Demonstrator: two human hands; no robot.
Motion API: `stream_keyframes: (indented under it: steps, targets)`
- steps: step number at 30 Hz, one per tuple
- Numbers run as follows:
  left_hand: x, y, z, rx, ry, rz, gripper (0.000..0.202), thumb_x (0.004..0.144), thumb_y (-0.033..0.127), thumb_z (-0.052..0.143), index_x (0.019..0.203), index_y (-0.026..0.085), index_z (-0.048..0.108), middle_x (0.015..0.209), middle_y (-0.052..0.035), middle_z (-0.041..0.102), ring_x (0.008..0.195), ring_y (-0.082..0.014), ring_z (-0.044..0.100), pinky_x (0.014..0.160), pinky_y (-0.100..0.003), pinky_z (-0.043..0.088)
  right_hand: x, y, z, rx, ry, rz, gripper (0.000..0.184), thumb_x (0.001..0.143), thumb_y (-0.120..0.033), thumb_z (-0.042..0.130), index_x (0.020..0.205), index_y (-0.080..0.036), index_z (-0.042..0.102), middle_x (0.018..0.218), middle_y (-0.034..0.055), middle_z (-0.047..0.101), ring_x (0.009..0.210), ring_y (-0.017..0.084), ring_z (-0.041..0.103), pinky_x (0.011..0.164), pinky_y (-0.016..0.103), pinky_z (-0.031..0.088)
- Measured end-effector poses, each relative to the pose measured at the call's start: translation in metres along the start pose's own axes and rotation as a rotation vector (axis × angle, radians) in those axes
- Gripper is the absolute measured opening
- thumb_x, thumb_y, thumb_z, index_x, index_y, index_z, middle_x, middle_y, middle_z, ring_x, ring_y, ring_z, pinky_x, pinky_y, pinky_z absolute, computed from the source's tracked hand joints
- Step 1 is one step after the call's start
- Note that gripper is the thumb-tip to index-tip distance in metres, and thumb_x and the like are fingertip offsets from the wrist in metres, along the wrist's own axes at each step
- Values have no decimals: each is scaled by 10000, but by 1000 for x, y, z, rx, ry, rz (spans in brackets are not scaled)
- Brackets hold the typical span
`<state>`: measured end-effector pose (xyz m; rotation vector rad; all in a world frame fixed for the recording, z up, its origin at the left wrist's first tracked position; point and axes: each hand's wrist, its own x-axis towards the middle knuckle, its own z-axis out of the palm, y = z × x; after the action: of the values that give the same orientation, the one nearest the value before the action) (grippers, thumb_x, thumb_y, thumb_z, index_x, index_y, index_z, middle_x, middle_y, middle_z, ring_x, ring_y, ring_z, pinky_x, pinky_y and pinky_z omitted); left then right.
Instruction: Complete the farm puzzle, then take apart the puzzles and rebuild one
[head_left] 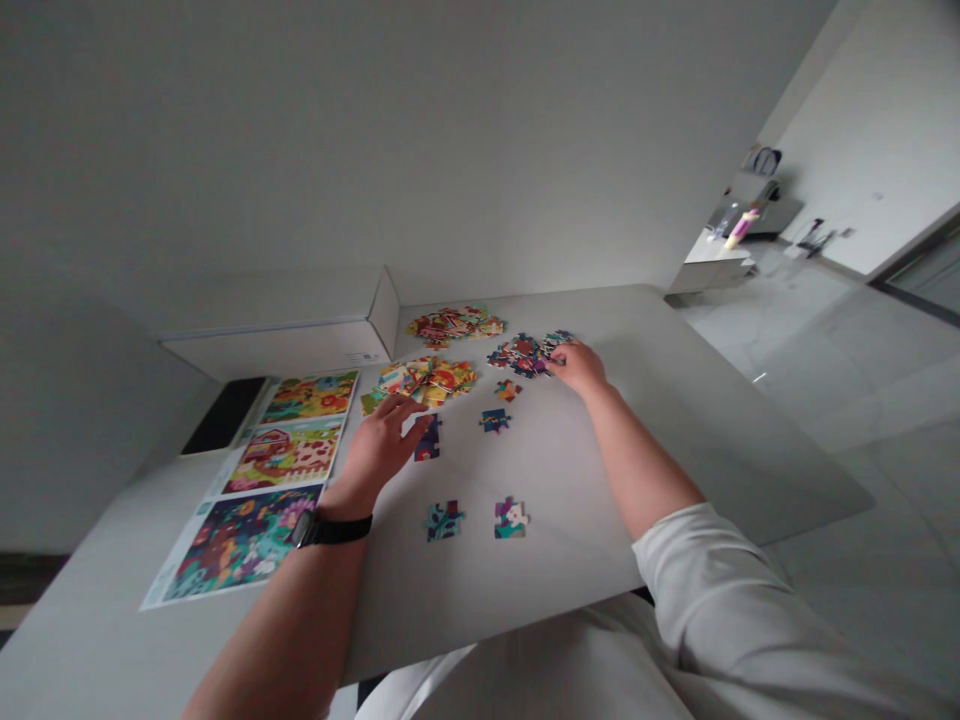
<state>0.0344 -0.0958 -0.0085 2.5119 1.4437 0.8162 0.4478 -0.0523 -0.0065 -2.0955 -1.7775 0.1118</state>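
Dark pieces [523, 356]: likely light, stiff card; pinch edges. Right hand [577, 366] at their 3 o'clock, grip unclear; left hand [382, 440] loosely spread, 9 o'clock of navy piece [428, 443].

Dark pile [525, 352]: a loose heap of teal, purple and brown puzzle pieces. Nearer, flat and apart, lie an orange piece [508, 390], blue piece [495, 421] and navy piece [427, 444]; nearest, a teal piece [444, 521] left of a purple piece [511, 519].

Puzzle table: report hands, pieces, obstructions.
Right hand at dark pile. Left hand at near edge of yellow pile. Loose pieces between hands. No obstruction seen at right hand.
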Motion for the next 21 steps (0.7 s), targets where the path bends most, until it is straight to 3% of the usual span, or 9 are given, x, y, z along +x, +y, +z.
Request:
stream_keyframes:
  steps: [5, 11, 15, 21]
  targets:
    - [0, 2, 0, -14, 2, 17, 336, 1067, 451, 550, 1171, 226, 776, 1259, -95, 738, 978, -234, 715, 922, -365, 560, -3, -2, 4, -41, -6, -2, 317, 915, -369, 831, 1217, -277, 811, 1280, 95, 740, 1096, 255, 701, 968, 368, 546]
    - [1, 2, 4, -26, 1, 40, 328, 1070, 452, 554, 1159, 231, 781, 1240, -93, 741, 1043, -247, 722, 908, -352, 562, -5, -4, 7, -46, -12, -32, 366, 906, -320, 827, 1268, -287, 794, 1322, 105, 705, 1138, 272, 692, 980, 382, 554]
    - [0, 1, 7, -43, 7, 59, 325, 1072, 445, 558, 1160, 225, 780, 1241, -92, 742, 1031, -245, 726, 924, -355, 567, -6, -5, 9, -7, -17, -63, 410, 939, -362, 790, 1344, -297, 776, 1344, 109, 698, 1168, 270, 697, 1007, 391, 552]
    - [-1, -1, 9, -74, 6, 63, 326, 1076, 446, 550, 1180, 236, 777, 1224, -90, 739, 1090, -253, 726, 925, -361, 573, -5, 4, 8, -42, -1, -37, 212, 950, -363, 753, 1111, -267, 853, 1239, 105, 724, 1086, 268, 707, 973, 391, 553]
